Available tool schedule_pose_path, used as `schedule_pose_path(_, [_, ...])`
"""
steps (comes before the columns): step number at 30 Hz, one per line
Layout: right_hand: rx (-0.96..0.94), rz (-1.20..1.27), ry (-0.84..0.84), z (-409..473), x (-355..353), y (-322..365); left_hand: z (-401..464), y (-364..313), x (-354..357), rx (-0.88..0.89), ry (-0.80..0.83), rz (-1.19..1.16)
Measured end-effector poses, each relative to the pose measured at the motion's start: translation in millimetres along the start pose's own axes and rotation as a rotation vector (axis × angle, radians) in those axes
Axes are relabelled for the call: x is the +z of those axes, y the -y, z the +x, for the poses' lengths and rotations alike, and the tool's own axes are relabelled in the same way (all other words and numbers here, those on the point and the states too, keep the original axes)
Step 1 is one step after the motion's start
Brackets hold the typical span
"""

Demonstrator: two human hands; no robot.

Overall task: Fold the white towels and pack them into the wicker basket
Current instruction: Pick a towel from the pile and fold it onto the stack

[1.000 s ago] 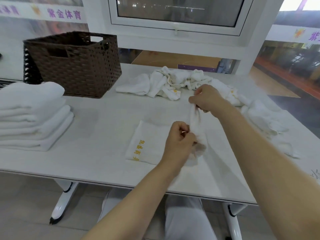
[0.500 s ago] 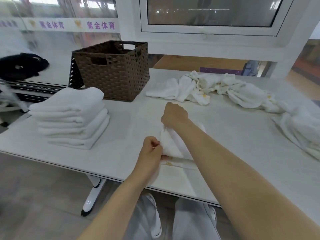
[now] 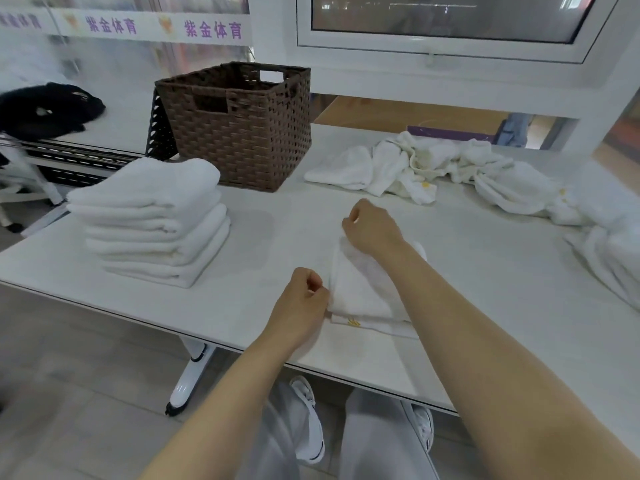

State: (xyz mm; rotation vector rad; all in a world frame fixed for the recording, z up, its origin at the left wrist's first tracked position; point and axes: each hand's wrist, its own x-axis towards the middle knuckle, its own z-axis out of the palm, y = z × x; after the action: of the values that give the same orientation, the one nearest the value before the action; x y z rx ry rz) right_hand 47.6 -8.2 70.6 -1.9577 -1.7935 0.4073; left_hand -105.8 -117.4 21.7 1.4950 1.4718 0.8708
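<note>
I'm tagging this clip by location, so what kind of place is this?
Probably a sports or fitness centre's towel station: the banner reads 紫金体育, a sports name, and a table holds a stack of folded towels, a heap of unfolded towels and a basket.

A white bench (image 3: 485, 271) stood on white legs (image 3: 188, 379) over a grey tiled floor (image 3: 69, 393). A black bundle (image 3: 45, 110) lay far left. Behind hung a white-framed window (image 3: 443, 46) and a banner with purple characters (image 3: 159, 27).
</note>
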Motion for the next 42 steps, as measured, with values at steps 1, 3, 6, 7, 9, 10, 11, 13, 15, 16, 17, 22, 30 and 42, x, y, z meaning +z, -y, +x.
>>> schedule_pose_path(1, [0.005,0.042,-0.083,-3,-8,-7,2,1,-2,0.046,-0.018,0.063])
schedule_pose_path(3, [0.017,0.073,-0.167,-13,-23,-26,5,-2,-3,0.158,-0.058,0.168])
schedule_pose_path(6, [0.03,0.038,-0.103,-37,-35,-57,14,-14,1,0.296,-0.057,0.263])
schedule_pose_path(7, [0.007,-0.01,-0.069,-45,-35,-65,18,-19,5,0.326,-0.039,0.298])
schedule_pose_path(9, [-0.061,-0.158,0.013,-60,-28,-78,28,-30,15,0.373,0.016,0.367])
schedule_pose_path(10, [-0.083,-0.232,0.064,-67,-23,-83,33,-35,20,0.38,0.054,0.412])
schedule_pose_path(11, [-0.088,-0.277,0.111,-72,-17,-86,38,-39,26,0.376,0.096,0.469])
schedule_pose_path(13, [-0.078,-0.296,0.166,-80,-6,-94,46,-39,36,0.323,0.194,0.589])
schedule_pose_path(15, [-0.058,-0.26,0.166,-84,0,-103,49,-34,43,0.28,0.257,0.651])
schedule_pose_path(16, [-0.04,-0.231,0.164,-85,1,-107,49,-30,46,0.278,0.269,0.651])
schedule_pose_path(17, [-0.024,-0.203,0.16,-86,1,-108,48,-25,48,0.28,0.272,0.635])
schedule_pose_path(22, [-0.021,-0.16,0.073,-87,8,-108,47,-13,51,0.281,0.257,0.541])
schedule_pose_path(30, [-0.025,0.356,-0.044,-121,2,-114,28,0,38,0.392,0.16,0.497])
schedule_pose_path(42, [-0.196,-0.002,0.165,-89,73,-2,36,26,-44,0.392,-0.149,0.869])
